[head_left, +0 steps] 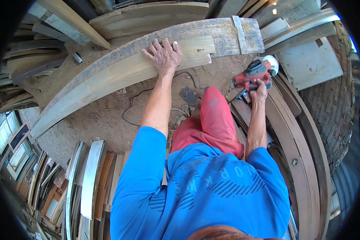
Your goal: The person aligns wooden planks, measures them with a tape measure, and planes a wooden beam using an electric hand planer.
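Plank (108,82) lies on desk (224,33), L hand (164,57) splayed flat on it w/ no grip, R hand (259,90) wrapped round red pwr tool (253,73) clear of wood: prob. steadying step, next move calls for firm L pressure.

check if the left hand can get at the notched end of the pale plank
Probably yes: the left hand lies spread on the pale plank, holding nothing, and no object shows between it and the notched end. The red power tool in the right hand is off to the side.
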### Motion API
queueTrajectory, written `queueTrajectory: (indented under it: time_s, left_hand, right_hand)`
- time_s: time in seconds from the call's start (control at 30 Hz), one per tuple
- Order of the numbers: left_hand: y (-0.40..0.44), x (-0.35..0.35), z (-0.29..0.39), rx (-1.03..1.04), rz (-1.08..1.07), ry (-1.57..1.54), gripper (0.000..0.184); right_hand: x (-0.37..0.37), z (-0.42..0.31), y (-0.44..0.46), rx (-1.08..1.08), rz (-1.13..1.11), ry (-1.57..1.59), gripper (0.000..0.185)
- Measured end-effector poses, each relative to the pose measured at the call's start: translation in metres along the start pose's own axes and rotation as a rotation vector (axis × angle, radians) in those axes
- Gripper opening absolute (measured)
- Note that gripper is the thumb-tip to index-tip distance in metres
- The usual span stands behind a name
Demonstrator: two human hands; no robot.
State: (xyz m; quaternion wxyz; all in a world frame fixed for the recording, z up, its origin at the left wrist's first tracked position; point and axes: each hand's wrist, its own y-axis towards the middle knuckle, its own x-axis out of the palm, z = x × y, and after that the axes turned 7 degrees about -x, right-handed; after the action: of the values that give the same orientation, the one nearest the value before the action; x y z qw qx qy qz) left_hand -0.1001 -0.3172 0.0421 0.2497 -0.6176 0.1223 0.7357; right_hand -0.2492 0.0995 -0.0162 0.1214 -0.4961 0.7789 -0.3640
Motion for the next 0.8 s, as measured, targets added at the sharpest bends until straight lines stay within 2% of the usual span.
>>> queueTrajectory:
  time_s: [0.13, 0.3, 0.4, 0.47, 0.53, 0.6, 0.73, 0.77, 0.8]
  left_hand:
    - [0.002, 0.002, 0.000, 0.005, 0.001, -0.002, 0.053]
    - [0.000, 0.004, -0.002, 0.014, 0.008, -0.011, 0.053]
    - [0.001, 0.001, -0.002, 0.012, -0.001, -0.027, 0.052]
    - [0.002, -0.001, -0.001, 0.013, 0.003, -0.028, 0.052]
    - [-0.001, 0.003, -0.004, 0.018, 0.034, -0.033, 0.052]
    - [-0.001, 0.006, -0.004, 0.027, 0.097, -0.044, 0.051]
    - [-0.001, -0.005, -0.004, 0.027, 0.051, -0.043, 0.054]
    - [-0.001, -0.006, -0.004, 0.015, 0.025, -0.051, 0.056]
    - [-0.001, -0.006, -0.003, 0.003, 0.001, -0.058, 0.057]
  right_hand:
    - [0.001, -0.006, 0.046, 0.019, -0.005, 0.203, 0.019]
    - [0.023, -0.024, 0.021, 0.055, 0.072, 0.240, 0.013]
    - [0.030, -0.033, -0.035, -0.008, -0.016, 0.154, 0.014]
    - [0.027, -0.039, -0.079, -0.015, -0.164, 0.106, 0.014]
    - [0.044, -0.057, -0.145, -0.025, -0.185, -0.004, 0.006]
    - [0.041, -0.075, -0.173, -0.049, -0.316, -0.195, 0.004]
    - [0.082, -0.120, -0.224, -0.237, -0.524, -0.664, 0.012]
    - [0.091, -0.130, -0.226, -0.270, -0.637, -0.721, 0.023]
    - [0.102, -0.139, -0.226, -0.263, -0.712, -0.752, 0.026]
